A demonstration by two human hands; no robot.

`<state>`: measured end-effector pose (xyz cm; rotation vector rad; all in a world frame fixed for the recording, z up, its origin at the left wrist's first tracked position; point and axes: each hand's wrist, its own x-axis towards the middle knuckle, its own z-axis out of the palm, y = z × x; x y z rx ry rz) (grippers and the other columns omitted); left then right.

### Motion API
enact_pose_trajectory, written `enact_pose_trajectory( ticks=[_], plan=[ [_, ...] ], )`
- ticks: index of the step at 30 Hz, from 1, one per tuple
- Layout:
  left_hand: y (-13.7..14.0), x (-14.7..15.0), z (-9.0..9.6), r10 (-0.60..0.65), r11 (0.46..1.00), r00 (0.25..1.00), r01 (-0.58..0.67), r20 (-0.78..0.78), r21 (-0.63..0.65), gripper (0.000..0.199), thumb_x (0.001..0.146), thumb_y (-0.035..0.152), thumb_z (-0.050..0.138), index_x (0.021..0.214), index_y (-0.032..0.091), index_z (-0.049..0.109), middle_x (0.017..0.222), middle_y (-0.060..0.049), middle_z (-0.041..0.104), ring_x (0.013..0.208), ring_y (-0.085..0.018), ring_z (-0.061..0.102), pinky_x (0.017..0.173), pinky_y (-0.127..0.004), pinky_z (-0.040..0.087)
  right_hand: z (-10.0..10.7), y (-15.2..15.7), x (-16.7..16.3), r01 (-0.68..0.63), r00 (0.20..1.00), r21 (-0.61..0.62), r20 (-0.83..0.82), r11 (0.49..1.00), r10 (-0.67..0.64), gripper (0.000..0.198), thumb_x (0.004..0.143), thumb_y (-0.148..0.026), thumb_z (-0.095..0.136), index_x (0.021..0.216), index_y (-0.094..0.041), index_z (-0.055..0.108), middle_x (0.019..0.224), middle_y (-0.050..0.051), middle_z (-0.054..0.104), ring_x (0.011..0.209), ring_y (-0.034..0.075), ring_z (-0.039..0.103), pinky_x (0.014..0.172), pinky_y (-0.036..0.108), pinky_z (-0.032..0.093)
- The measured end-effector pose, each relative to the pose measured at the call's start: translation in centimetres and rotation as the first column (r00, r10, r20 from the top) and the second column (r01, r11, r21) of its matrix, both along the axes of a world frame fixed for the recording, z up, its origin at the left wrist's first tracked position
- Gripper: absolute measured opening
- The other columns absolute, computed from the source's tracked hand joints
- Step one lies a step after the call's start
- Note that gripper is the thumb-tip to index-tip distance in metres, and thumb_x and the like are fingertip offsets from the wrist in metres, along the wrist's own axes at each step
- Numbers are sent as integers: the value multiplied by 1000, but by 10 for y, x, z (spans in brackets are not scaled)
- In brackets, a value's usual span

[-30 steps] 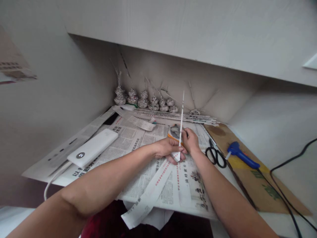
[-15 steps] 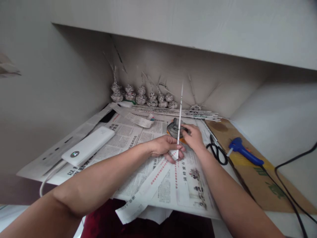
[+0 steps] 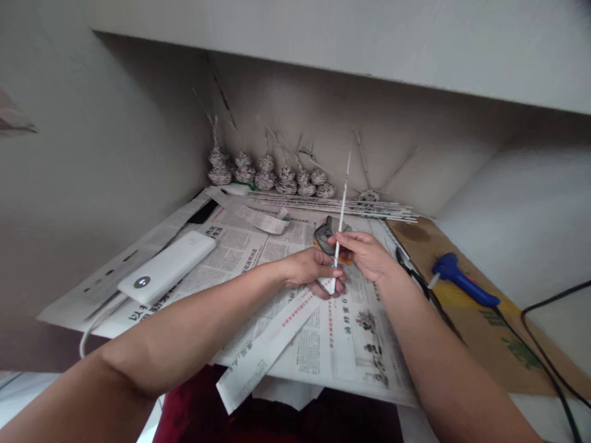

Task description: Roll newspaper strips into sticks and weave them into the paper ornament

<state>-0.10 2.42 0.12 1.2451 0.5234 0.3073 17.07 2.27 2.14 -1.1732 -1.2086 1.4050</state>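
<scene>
Head view, left to right: what lies to the left of your grip?

Well left, your white power bank [image 3: 166, 267]; farther off, behind and to the left, the woven paper gourds [image 3: 265, 173].

And your left grip [image 3: 310, 269]?

Its thumb and fingers are clamped on the base of the rolled paper tube [image 3: 342, 206], and the paper strip [image 3: 272, 344] trails from it toward your lap.

What has just changed?

Your right grip [image 3: 365, 252] now pinches the tube too, just above the left one. Half a second ago it was at the grey cloth [image 3: 325, 232] just beyond, and the left held alone. I'd judge the tube better steadied now, held at two places.

Anything else different?

The tip leans farther right, and your right forearm hides more of the scissors [image 3: 412, 274]. Right of both, your blue glue gun [image 3: 466, 283] lies apart.
</scene>
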Motion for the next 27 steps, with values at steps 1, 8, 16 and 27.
enact_pose_trajectory(
  ticks=[1, 8, 16, 27],
  plan=[
    [0, 0, 0, -3, 1000, 1000, 3, -5, 5, 40, 70, 44, 70, 91, 10, 64, 81, -9, 66, 79, -20, 64, 67, -35, 53, 0, 1, 0, 36, 999, -1, -14, 999, -36, 26, 62, -40, 78, 73, -17, 73, 79, 4, 68, 68, 12, 57, 62, 25, 44],
    [1, -2, 3, 11, 1000, 1000, -11, 7, 24, 37, 72, 43, 69, 91, 11, 63, 83, -9, 67, 77, -18, 65, 66, -32, 52, 5, -2, 4, -121, 991, -18, 56, 992, 122, 32, 69, -44, 72, 86, -17, 73, 82, 6, 69, 75, 16, 59, 67, 29, 46],
    [-1, -1, 5, 13, 1000, 1000, -13, -10, 0, 37, 72, 41, 70, 91, 11, 64, 82, -9, 67, 75, -16, 64, 66, -31, 52, 3, 0, 3, -36, 999, 6, 7, 999, 36, 25, 66, -42, 75, 76, -19, 72, 81, 3, 67, 72, 15, 58, 66, 29, 45],
    [2, -2, 4, 10, 1000, 1000, -10, -14, 26, 32, 76, 39, 66, 92, 11, 64, 84, -10, 66, 79, -18, 65, 67, -33, 53, -1, 1, 5, -109, 994, -29, 12, 994, 110, 27, 71, -43, 72, 84, -19, 72, 87, 4, 67, 80, 15, 60, 70, 28, 47]
  ],
)
